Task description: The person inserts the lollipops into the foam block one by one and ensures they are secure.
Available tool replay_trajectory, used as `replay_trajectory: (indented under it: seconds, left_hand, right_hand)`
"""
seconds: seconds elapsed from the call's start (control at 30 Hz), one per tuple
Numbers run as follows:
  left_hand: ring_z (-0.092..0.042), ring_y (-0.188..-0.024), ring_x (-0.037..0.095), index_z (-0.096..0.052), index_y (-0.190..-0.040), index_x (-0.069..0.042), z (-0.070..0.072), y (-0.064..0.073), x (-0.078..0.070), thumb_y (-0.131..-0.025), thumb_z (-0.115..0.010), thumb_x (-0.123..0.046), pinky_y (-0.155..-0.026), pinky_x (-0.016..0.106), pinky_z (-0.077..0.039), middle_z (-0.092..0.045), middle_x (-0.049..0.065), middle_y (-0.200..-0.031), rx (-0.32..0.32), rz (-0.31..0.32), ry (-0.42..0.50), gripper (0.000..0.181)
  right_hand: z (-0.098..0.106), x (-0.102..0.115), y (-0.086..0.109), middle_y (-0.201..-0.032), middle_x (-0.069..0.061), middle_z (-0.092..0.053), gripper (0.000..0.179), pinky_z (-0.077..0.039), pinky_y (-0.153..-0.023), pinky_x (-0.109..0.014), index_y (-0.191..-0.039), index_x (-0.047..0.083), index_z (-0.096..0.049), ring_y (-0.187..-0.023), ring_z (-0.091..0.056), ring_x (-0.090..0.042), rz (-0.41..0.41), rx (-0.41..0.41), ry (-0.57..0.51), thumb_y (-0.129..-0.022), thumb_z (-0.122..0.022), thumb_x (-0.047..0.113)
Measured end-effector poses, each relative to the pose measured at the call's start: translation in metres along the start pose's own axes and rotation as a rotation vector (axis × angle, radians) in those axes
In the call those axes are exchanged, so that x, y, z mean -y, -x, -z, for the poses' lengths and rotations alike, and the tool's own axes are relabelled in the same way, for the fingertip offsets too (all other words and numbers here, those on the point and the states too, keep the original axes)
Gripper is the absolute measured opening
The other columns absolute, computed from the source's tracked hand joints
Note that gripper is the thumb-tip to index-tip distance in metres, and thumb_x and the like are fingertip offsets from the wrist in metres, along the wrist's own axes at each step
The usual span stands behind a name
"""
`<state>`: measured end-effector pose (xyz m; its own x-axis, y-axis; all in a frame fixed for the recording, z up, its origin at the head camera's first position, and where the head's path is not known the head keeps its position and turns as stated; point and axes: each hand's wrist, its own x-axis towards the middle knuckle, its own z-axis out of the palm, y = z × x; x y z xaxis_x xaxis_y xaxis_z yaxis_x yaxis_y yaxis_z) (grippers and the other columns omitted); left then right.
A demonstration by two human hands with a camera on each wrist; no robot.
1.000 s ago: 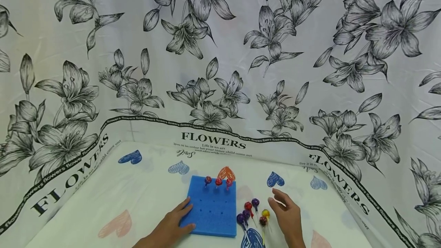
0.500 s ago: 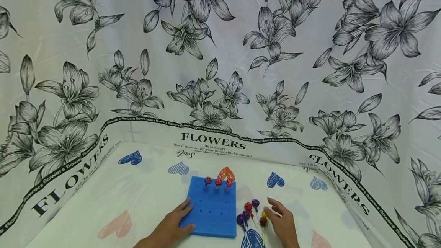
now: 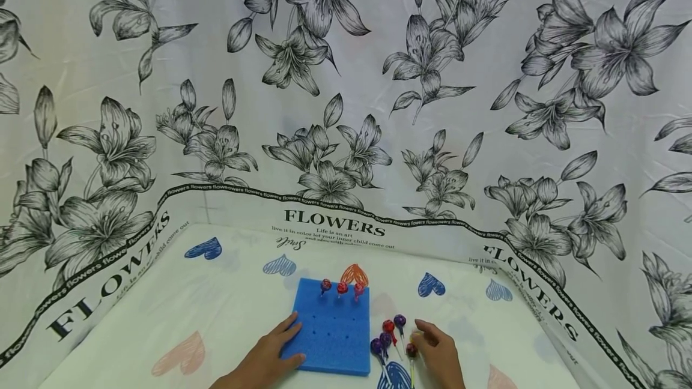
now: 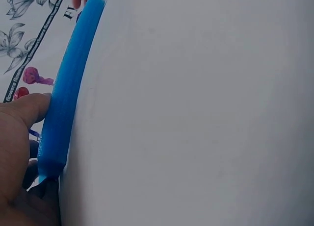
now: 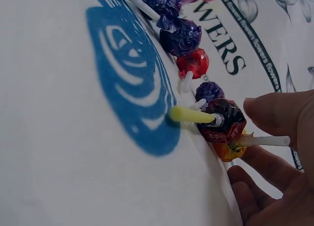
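My left hand (image 3: pixel 265 356) rests on the left edge and near corner of a blue foam block (image 3: pixel 335 341), fingers spread. Along the block's far edge, three red and pink lollipops (image 3: pixel 342 287) stand upright; rows of small holes show nearer me. My right hand (image 3: pixel 439 353) reaches over a yellow lollipop (image 5: pixel 229 151), partly hidden behind a dark red lollipop (image 5: pixel 223 120) with a yellow stick. In the right wrist view the thumb and fingers stand apart around these two, and I see no clear pinch.
Between the block and my right hand lie a red lollipop (image 3: pixel 388 327) and several purple lollipops (image 3: pixel 376 347). They rest on a white cloth (image 3: pixel 227 293) printed with hearts. A flower-printed curtain (image 3: pixel 346 77) rises behind.
My right hand has moved left and down to the yellow lollipop, now mostly covering it in the head view. My left hand and the block stay put.
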<state>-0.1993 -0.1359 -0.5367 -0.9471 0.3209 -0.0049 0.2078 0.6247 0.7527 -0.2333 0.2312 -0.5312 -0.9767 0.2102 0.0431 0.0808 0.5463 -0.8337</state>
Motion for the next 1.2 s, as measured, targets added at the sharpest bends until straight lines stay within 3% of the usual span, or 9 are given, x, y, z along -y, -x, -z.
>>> replay_trajectory:
  seconds: [0.23, 0.43, 0.63, 0.9, 1.07, 1.2]
  left_hand:
    - [-0.028, -0.135, 0.048, -0.046, -0.141, 0.002, 0.0010, -0.0010, 0.0009, -0.086, -0.070, -0.047, -0.100, 0.063, -0.032, -0.029, 0.019, -0.153, 0.000, -0.005, 0.002, 0.078]
    - [-0.028, -0.134, 0.049, -0.046, -0.141, 0.002, 0.0008, -0.0019, 0.0022, -0.085, -0.070, -0.047, -0.099, 0.064, -0.032, -0.029, 0.020, -0.153, 0.004, 0.007, 0.005, 0.078]
    - [-0.029, -0.133, 0.050, -0.047, -0.140, 0.002, -0.0010, -0.0032, 0.0034, -0.085, -0.071, -0.047, -0.096, 0.065, -0.034, -0.030, 0.020, -0.152, 0.003, 0.040, -0.004, 0.078]
    - [-0.029, -0.133, 0.050, -0.047, -0.140, 0.002, -0.0004, -0.0035, 0.0034, -0.085, -0.071, -0.047, -0.098, 0.065, -0.033, -0.030, 0.019, -0.152, 0.004, 0.029, 0.001, 0.077]
    - [-0.030, -0.132, 0.051, -0.047, -0.140, 0.003, 0.0001, -0.0028, 0.0024, -0.085, -0.070, -0.047, -0.096, 0.066, -0.034, -0.030, 0.021, -0.152, 0.008, 0.036, -0.014, 0.077]
    - [-0.030, -0.132, 0.051, -0.048, -0.139, 0.003, 0.0000, -0.0024, 0.0009, -0.085, -0.071, -0.045, -0.096, 0.066, -0.034, -0.031, 0.022, -0.151, 0.006, 0.041, -0.019, 0.077]
  right_hand:
    - [-0.0021, -0.0014, 0.0000, -0.105, -0.010, -0.069, 0.027, -0.051, -0.083, -0.047, -0.110, 0.002, -0.072, -0.092, -0.063, -0.026, 0.028, -0.003, 0.026, -0.084, -0.072, 0.010]
    - [-0.0022, -0.0013, -0.0017, -0.105, -0.012, -0.069, 0.026, -0.048, -0.088, -0.053, -0.107, 0.003, -0.072, -0.101, -0.062, -0.034, 0.013, 0.024, 0.078, -0.084, -0.072, 0.014]
    - [-0.0018, 0.0001, -0.0001, -0.094, -0.007, -0.070, 0.023, -0.052, -0.080, -0.047, -0.105, 0.000, -0.072, -0.083, -0.063, -0.022, 0.024, 0.009, 0.081, -0.084, -0.072, 0.010]
    - [0.0011, -0.0009, 0.0000, -0.088, -0.006, -0.071, 0.018, -0.054, -0.073, -0.041, -0.100, 0.000, -0.074, -0.078, -0.065, -0.019, 0.084, -0.076, 0.072, -0.084, -0.071, 0.005]
    - [0.0038, -0.0005, 0.0025, -0.093, -0.008, -0.072, 0.019, -0.051, -0.082, -0.048, -0.104, 0.000, -0.073, -0.084, -0.067, -0.023, 0.106, -0.153, 0.035, -0.086, -0.069, 0.004]
    - [0.0066, 0.0040, 0.0019, -0.094, -0.009, -0.072, 0.019, -0.053, -0.076, -0.038, -0.105, 0.000, -0.073, -0.084, -0.068, -0.023, 0.093, -0.197, -0.022, -0.087, -0.069, 0.005]
